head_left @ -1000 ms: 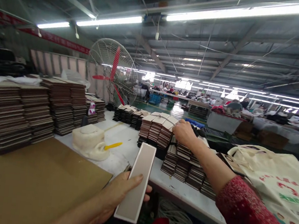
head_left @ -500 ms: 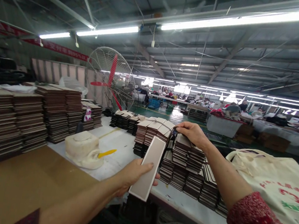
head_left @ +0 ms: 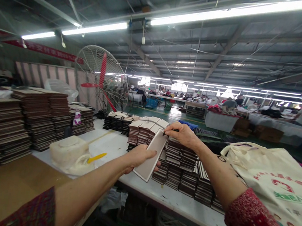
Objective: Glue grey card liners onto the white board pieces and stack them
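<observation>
My left hand (head_left: 138,157) grips the lower end of a flat beige rectangular panel (head_left: 152,155), which slants up to the right. My right hand (head_left: 181,134) is pinched at the panel's top end, on a thin dark object I cannot make out, just above the stacks of brown and beige panels (head_left: 180,166) on the white table (head_left: 169,199). A tied bundle of panels (head_left: 143,130) stands just behind the two hands.
Tall panel stacks (head_left: 23,123) fill the left. A white container with a yellow-handled tool (head_left: 68,153) lies on the table, beside brown cardboard (head_left: 10,188). A printed cloth bag (head_left: 273,185) lies right. A big fan (head_left: 102,79) stands behind; people work at distant tables.
My left hand has carried the panel up and forward to the stacks. My right hand has left the top of the stack and now pinches at the panel's upper end.
</observation>
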`<state>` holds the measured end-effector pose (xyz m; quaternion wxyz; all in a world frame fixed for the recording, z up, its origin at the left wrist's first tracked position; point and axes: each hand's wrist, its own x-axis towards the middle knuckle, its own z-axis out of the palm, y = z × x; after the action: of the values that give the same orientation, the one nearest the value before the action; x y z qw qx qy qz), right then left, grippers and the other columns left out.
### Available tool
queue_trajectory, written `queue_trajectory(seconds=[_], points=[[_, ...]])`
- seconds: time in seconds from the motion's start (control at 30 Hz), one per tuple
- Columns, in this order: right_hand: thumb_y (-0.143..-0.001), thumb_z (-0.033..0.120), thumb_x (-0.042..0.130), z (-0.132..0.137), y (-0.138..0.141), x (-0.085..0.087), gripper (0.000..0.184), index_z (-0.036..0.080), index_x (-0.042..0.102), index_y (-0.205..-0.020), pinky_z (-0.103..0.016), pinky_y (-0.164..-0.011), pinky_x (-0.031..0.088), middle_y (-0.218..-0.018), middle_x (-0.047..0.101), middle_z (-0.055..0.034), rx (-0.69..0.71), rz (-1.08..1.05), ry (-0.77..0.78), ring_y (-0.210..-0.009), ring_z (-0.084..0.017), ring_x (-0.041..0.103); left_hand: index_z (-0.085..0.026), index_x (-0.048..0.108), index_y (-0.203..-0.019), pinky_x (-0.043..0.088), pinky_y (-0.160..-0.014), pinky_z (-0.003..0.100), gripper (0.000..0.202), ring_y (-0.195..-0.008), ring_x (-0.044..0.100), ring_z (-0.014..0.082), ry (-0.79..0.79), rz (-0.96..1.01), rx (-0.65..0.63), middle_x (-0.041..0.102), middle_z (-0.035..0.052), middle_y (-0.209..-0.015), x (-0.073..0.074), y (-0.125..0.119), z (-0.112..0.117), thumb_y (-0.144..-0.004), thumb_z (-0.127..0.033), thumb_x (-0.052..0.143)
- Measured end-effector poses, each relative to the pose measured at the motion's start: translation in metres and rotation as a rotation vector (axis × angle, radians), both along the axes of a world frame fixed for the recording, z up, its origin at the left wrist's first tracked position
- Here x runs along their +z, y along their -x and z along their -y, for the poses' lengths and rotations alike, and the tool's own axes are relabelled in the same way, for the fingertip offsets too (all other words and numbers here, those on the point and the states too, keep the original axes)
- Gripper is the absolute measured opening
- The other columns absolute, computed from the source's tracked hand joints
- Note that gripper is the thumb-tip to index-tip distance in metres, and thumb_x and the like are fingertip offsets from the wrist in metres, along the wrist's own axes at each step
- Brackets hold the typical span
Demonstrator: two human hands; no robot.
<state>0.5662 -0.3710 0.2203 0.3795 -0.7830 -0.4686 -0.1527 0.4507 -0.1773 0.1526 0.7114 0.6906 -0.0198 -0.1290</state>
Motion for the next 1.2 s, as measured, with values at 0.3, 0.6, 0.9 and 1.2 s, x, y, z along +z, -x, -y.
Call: queue_trajectory(seconds=[0.3, 0.6, 0.9, 1.2], points=[[-0.081, 0.033, 0.069, -0.012, -0.010, 0.012, 0.010, 0.027, 0.076, -0.080, -0.037, -0.090, 0.042, -0.083, 0.068, -0.0012, -0.079, 0.097, -0.167, -0.090, -0.021, 0.059, -0.012, 0.062, -0.097, 0.058, -0.056, 0.028, 0.017, -0.067, 0.074, 0.0223, -0.166, 0.081, -0.023, 0.077, 0.0133, -0.087, 0.034, -0.016, 0.002, -0.085, -0.025, 0.061], [-0.081, 0.036, 0.072, -0.013, -0.011, 0.009, 0.010, 0.026, 0.077, -0.079, -0.039, -0.093, 0.044, -0.092, 0.065, -0.0037, 0.055, 0.061, -0.155, -0.096, -0.022, 0.059, -0.014, 0.063, -0.090, 0.060, -0.065, 0.033, 0.009, -0.064, 0.073, 0.0231, -0.236, 0.078, -0.011, 0.075, 0.0106, -0.076, 0.046, -0.023, 0.008, -0.082, -0.019, 0.060], [-0.079, 0.032, 0.071, -0.022, -0.017, 0.006, 0.009, 0.024, 0.077, -0.081, -0.036, -0.088, 0.046, -0.090, 0.071, -0.0024, 0.097, -0.007, -0.076, -0.091, -0.021, 0.064, -0.015, 0.062, -0.084, 0.059, -0.063, 0.034, 0.006, -0.061, 0.072, 0.0229, -0.298, 0.104, 0.022, 0.074, 0.0093, -0.074, 0.050, -0.016, 0.013, -0.081, -0.017, 0.057], [-0.081, 0.029, 0.068, -0.019, -0.017, 0.008, 0.009, 0.022, 0.074, -0.080, -0.033, -0.086, 0.045, -0.086, 0.069, -0.0015, 0.122, 0.009, -0.057, -0.087, -0.018, 0.062, -0.015, 0.062, -0.089, 0.056, -0.053, 0.029, 0.011, -0.061, 0.072, 0.0224, -0.343, 0.129, 0.026, 0.075, 0.0087, -0.076, 0.046, -0.016, 0.008, -0.080, -0.020, 0.059]])
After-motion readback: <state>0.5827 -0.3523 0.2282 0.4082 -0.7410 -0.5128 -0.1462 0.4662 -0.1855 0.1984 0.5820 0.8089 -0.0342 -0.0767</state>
